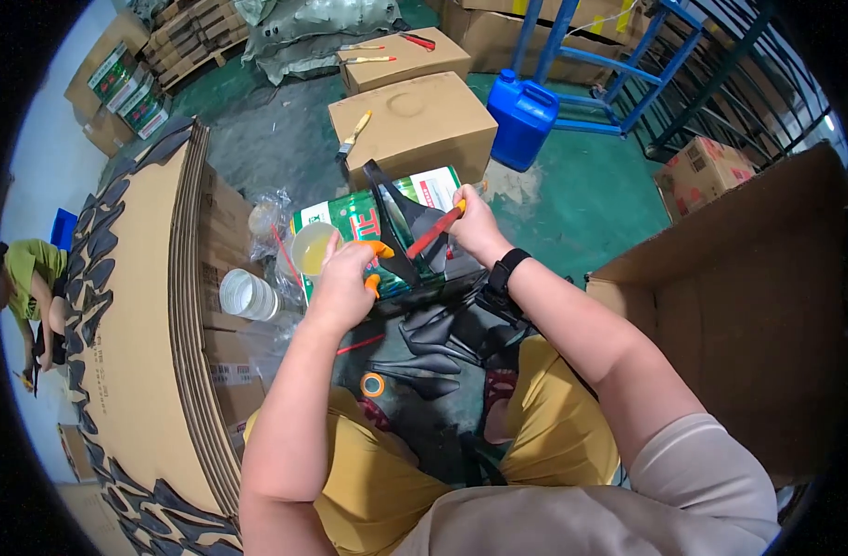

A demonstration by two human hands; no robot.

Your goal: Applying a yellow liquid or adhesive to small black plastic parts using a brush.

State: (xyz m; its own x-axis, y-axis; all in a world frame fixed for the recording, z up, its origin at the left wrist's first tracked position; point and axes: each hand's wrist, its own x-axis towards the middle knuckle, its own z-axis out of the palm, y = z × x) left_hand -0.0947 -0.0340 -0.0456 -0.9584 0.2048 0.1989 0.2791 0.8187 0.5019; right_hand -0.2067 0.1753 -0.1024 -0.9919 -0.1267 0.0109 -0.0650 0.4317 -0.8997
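Note:
A black forked plastic part (392, 222) stands tilted over a green and white printed box (350, 208). My left hand (342, 285), with orange covers on its fingertips, pinches the lower end of this part. In my right hand (478, 228) is a slim red tool with a yellow end (435, 232); its tip points down-left, close to the black part. Whether the tip touches the part I cannot tell. Just left of my left hand stands a pale cup (305, 243) with yellowish liquid in it.
Several black parts (429, 347) and an orange tape roll (373, 385) lie between my feet. At left, stacked cardboard (151, 306) carries more black pieces, beside a clear jar (246, 295). Ahead are cartons (415, 107) with brushes and a blue jerrycan (521, 120); an open carton (721, 315) stands right.

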